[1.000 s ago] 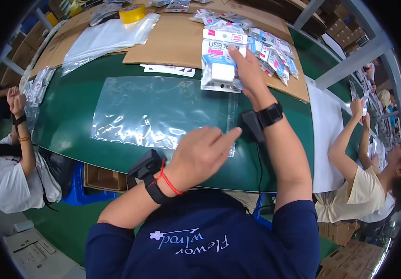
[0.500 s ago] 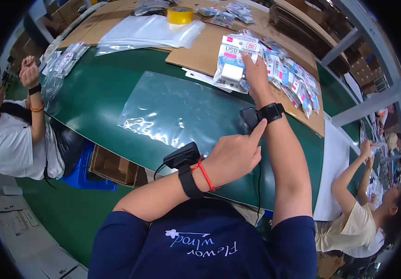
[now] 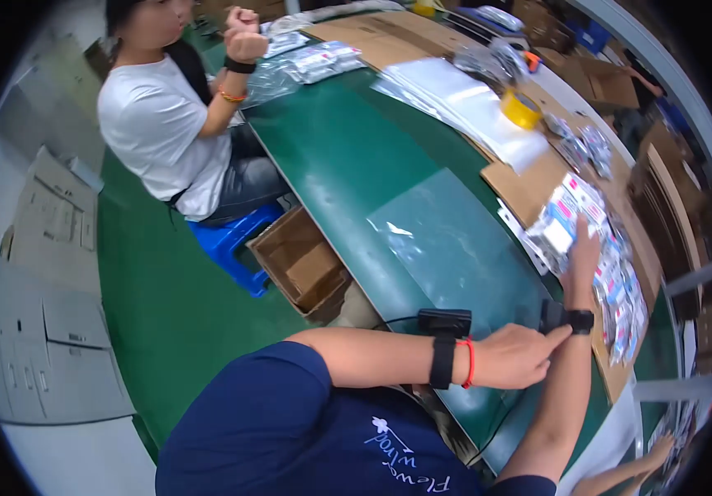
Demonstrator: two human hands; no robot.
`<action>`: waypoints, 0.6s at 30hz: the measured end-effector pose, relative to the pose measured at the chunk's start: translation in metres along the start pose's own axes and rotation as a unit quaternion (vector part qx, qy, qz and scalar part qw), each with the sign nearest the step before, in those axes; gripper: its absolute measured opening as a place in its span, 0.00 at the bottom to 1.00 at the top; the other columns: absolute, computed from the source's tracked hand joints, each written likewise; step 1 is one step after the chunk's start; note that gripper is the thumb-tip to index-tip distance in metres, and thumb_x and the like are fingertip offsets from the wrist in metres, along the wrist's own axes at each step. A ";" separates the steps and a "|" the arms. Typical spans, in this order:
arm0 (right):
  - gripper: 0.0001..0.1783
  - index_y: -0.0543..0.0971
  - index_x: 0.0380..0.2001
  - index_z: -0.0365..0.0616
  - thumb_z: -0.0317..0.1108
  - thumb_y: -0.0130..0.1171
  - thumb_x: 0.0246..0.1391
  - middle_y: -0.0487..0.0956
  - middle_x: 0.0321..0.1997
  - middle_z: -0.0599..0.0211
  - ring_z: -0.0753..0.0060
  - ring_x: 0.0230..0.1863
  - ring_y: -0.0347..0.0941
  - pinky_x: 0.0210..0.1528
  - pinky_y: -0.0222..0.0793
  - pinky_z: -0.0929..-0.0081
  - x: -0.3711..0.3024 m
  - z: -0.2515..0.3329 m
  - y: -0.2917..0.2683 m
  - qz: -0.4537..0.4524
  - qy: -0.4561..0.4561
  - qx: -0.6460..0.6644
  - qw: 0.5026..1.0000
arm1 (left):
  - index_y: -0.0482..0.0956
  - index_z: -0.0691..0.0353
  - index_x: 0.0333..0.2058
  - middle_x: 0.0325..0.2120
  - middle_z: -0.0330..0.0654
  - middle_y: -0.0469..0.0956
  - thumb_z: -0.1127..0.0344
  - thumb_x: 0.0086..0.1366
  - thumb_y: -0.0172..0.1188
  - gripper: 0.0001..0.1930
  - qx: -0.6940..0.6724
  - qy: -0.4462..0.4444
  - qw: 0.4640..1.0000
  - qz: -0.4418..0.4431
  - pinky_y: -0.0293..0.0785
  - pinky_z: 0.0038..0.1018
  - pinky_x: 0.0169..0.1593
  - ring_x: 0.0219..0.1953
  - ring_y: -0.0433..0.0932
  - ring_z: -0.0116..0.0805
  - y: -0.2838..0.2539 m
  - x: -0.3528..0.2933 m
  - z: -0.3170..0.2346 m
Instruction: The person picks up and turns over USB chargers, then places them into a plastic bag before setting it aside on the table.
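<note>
At the right of the green table [image 3: 323,165], my right hand [image 3: 583,252] grips a small clear-and-white packet [image 3: 556,227] with a white block-shaped charger inside. Its fingers under the packet are hidden. My left hand [image 3: 511,357] holds nothing. Its index finger is stretched out to the black device [image 3: 552,317] strapped on my right wrist, while the other fingers curl loosely. Another black device [image 3: 445,321] sits on my left wrist, beside a red cord. Many similar packets [image 3: 620,306] lie piled on cardboard by my right hand. A flat clear plastic bag [image 3: 455,240] is spread on the table.
Beyond lie a stack of clear bags [image 3: 471,107] and a yellow tape roll [image 3: 521,109]. At the left a person in white [image 3: 161,124] sits on a blue stool [image 3: 228,244] with raised hands. An open carton [image 3: 306,260] stands below the table edge. Another person's arms [image 3: 637,471] show at lower right.
The view has swung left, so the table and my arms now appear farther right. My right hand keeps the packet, and my left index finger stays at the right wrist device.
</note>
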State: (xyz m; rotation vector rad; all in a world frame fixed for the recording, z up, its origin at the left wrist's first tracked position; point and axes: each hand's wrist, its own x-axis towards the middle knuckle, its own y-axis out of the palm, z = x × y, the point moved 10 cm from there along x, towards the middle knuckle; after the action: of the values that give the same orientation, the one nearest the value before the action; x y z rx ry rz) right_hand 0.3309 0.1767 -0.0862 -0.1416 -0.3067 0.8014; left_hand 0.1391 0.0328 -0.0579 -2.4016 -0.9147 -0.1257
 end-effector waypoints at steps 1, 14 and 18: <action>0.24 0.72 0.51 0.33 0.43 0.54 0.62 0.77 0.45 0.64 0.75 0.43 0.71 0.46 0.67 0.74 0.005 -0.007 -0.012 -0.036 0.009 -0.037 0.999 | 0.61 0.66 0.56 0.22 0.53 0.76 0.67 0.59 0.54 0.27 -0.008 0.038 0.999 -0.015 0.71 0.47 0.31 0.26 0.76 0.56 0.002 0.000 -0.007; 0.27 0.70 0.54 0.33 0.45 0.54 0.62 0.76 0.50 0.61 0.70 0.49 0.73 0.52 0.67 0.73 0.006 -0.020 -0.066 0.057 0.049 0.160 0.984 | 0.73 0.67 0.31 0.26 0.53 0.77 0.64 0.56 0.62 0.11 0.120 0.047 0.991 0.025 0.72 0.45 0.36 0.32 0.77 0.55 0.015 0.012 0.017; 0.28 0.69 0.55 0.34 0.47 0.53 0.62 0.76 0.51 0.60 0.70 0.49 0.73 0.52 0.67 0.73 -0.008 -0.019 -0.077 0.071 0.067 0.155 0.983 | 0.74 0.67 0.29 0.26 0.54 0.77 0.63 0.54 0.64 0.13 0.168 0.008 0.984 0.054 0.73 0.45 0.37 0.33 0.78 0.55 0.040 0.025 0.054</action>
State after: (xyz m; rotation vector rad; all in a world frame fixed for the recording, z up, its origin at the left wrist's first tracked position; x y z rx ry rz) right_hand 0.3842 0.1173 -0.0871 0.0755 -0.0431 0.9663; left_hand 0.1777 0.0513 -0.1149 -2.1265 -0.7311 0.0467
